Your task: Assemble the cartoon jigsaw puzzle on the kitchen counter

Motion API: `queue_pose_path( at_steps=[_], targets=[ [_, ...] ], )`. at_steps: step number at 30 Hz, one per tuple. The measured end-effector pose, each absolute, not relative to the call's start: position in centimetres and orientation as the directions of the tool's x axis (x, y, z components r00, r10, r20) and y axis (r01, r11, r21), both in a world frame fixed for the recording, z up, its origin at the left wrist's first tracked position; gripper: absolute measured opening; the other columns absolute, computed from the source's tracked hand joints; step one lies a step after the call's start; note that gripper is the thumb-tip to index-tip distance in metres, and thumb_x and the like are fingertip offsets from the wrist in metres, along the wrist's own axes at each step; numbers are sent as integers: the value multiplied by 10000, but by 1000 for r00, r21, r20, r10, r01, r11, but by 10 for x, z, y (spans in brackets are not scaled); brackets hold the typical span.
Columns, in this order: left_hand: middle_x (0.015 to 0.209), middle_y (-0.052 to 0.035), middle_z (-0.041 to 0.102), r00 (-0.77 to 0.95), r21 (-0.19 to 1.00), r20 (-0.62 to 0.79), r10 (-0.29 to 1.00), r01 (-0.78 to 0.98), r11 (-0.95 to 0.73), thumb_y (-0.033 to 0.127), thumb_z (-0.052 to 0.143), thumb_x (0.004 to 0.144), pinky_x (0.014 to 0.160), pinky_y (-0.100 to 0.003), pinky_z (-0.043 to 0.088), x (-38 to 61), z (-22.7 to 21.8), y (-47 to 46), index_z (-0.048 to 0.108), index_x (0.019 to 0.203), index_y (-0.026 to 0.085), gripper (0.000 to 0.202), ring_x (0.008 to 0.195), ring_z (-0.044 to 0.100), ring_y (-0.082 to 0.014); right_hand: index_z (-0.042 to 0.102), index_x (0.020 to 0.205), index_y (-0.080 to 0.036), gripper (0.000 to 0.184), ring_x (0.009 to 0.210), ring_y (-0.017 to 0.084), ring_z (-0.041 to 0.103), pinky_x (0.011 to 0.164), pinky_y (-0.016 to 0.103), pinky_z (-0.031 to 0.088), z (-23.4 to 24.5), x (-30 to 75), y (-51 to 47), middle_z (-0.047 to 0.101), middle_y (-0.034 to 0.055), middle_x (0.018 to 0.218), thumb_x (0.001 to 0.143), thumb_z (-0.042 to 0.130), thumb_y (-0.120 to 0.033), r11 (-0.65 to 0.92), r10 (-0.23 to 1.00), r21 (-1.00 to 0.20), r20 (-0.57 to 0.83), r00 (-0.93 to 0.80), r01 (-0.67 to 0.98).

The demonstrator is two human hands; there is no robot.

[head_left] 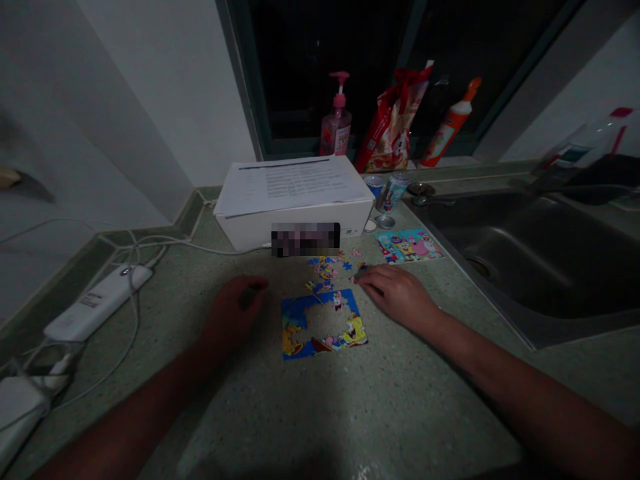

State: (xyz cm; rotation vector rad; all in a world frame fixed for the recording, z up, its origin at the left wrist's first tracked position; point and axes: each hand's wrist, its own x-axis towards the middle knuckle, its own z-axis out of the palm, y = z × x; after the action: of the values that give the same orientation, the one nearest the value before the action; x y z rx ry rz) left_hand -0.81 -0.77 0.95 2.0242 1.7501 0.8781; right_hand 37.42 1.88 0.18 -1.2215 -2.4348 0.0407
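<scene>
A partly assembled cartoon jigsaw puzzle [292,310] lies flat on the counter, its blue and yellow border enclosing a gap in the middle. Loose puzzle pieces [325,268] are scattered just beyond it. At the puzzle's upper right, my right hand [397,290] rests low with its fingertips pinched at a small pinkish puzzle piece [353,280]. Left of the puzzle, my left hand [233,310] hovers with fingers loosely curved and nothing visible in it; shadow hides part of the fingers. Beyond my right hand lies a second cartoon picture [410,246], which looks complete.
A white box [295,207] with printed paper on top stands behind the pieces, a blurred-out device leaning at its front. Cans [393,192] stand beside it. The sink [540,260] is at right; a power strip [97,303] and cables lie left. Bottles [336,130] line the windowsill.
</scene>
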Motion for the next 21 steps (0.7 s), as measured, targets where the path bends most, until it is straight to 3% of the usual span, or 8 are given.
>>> queue_pose_path(
  at_steps=[11, 16, 21],
  targets=[
    [1072, -85, 814, 75, 612, 255, 964, 759, -221, 349, 587, 936, 1007, -516, 607, -7, 5, -6, 762, 1065, 250, 239, 1035, 769, -300, 819, 1133, -234, 233, 1077, 255, 762, 949, 431, 627, 22, 363, 21, 810, 96, 1126, 1084, 593, -218, 680, 729, -305, 377, -571, 667],
    [1092, -91, 808, 68, 630, 269, 961, 742, -229, 360, 581, 944, 1033, -511, 590, -8, 0, -5, 761, 1080, 238, 256, 1054, 757, -290, 826, 1131, -246, 188, 1129, 254, 736, 1003, 425, 584, 47, 324, 43, 793, 90, 1177, 1036, 673, -194, 728, 678, -329, 214, -703, 602],
    [1090, -81, 804, 88, 634, 241, 966, 740, -225, 287, 598, 929, 1039, -495, 589, -8, 0, -5, 753, 1094, 227, 234, 1060, 752, -276, 841, 1163, -215, 266, 1143, 255, 735, 992, 381, 574, 56, 286, 74, 794, 103, 1203, 940, 742, -111, 720, 613, -415, 5, -790, 556]
  ],
)
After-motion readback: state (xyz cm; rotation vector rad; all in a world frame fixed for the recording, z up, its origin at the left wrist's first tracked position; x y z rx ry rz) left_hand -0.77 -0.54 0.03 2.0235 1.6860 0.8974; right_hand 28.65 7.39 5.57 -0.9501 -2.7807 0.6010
